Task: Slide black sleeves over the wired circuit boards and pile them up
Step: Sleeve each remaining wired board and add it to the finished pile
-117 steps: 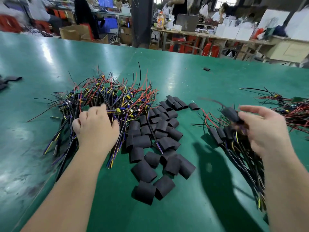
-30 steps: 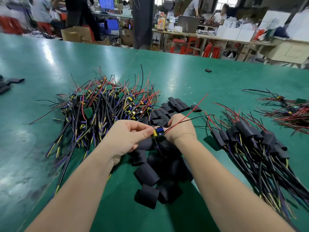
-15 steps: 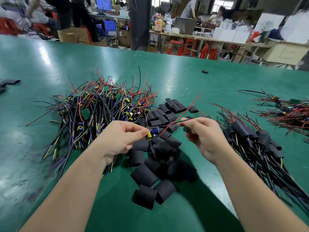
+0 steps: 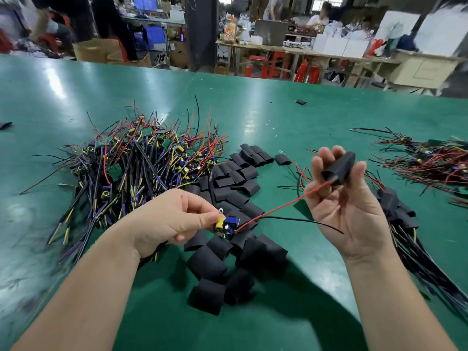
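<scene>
My left hand (image 4: 167,221) pinches a small circuit board (image 4: 226,224) with yellow and blue parts above the loose black sleeves (image 4: 220,259). Its red wire (image 4: 278,206) runs up to the right into a black sleeve (image 4: 339,169), which my right hand (image 4: 347,203) holds between thumb and fingers, palm up. The board's black wire (image 4: 304,221) hangs free below my right palm. A tangle of bare wired boards (image 4: 141,163) lies at the left. The sleeved boards (image 4: 405,224) are piled at the right, behind my right hand.
The green table (image 4: 266,117) carries another bunch of red-wired boards (image 4: 430,163) at the far right. A stray sleeve (image 4: 301,102) lies far back, and another black piece (image 4: 5,125) at the left edge. People and cluttered benches stand beyond the table.
My right hand has risen and turned palm up with a sleeve, and the red wire's tip now enters it. My left hand stays put with the board.
</scene>
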Motion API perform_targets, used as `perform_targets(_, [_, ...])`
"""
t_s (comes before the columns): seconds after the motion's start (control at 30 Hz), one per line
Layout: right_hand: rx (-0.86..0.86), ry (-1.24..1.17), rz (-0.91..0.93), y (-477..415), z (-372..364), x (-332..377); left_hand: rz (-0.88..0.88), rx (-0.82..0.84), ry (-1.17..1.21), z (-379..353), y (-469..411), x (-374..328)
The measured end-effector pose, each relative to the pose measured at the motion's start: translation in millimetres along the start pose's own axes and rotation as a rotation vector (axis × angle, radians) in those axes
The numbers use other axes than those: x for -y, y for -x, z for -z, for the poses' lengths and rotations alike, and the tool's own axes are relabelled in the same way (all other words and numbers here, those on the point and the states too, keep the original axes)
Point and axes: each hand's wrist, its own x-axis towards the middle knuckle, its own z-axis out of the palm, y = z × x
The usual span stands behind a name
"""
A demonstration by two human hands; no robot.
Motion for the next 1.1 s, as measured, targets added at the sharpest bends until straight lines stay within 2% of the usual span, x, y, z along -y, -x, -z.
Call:
perform_targets(0.27, [0.028, -0.063, 0.022, 4.1, -5.7, 0.9, 0.012, 0.012, 0.038, 2.8, 1.3, -1.6])
perform_targets(0.5, [-0.018, -0.052, 0.023, 2.0, -6.7, -1.9, 0.010, 0.028, 0.000, 0.9, 2.5, -3.4])
perform_targets(0.77, [0.088, 0.076, -0.107, 5.5, -4.1, -1.5, 0.025, -0.014, 0.062, 1.0, 0.5, -3.9])
perform_targets(0.9, [0.179, -0.130, -0.189, 8.3, -7.9, -6.2, 0.048, -0.037, 0.205, 0.0, -1.1, -3.9])
perform_targets(1.0, [0.160, -0.140, -0.159, 10.0, -11.8, -8.8, 0.059, -0.029, 0.272, -0.4, -1.7, -4.4])
perform_targets(1.1, [0.144, -0.249, -0.188, 9.6, -14.9, -10.1, 0.057, -0.076, 0.293, 0.4, -3.8, -2.6])
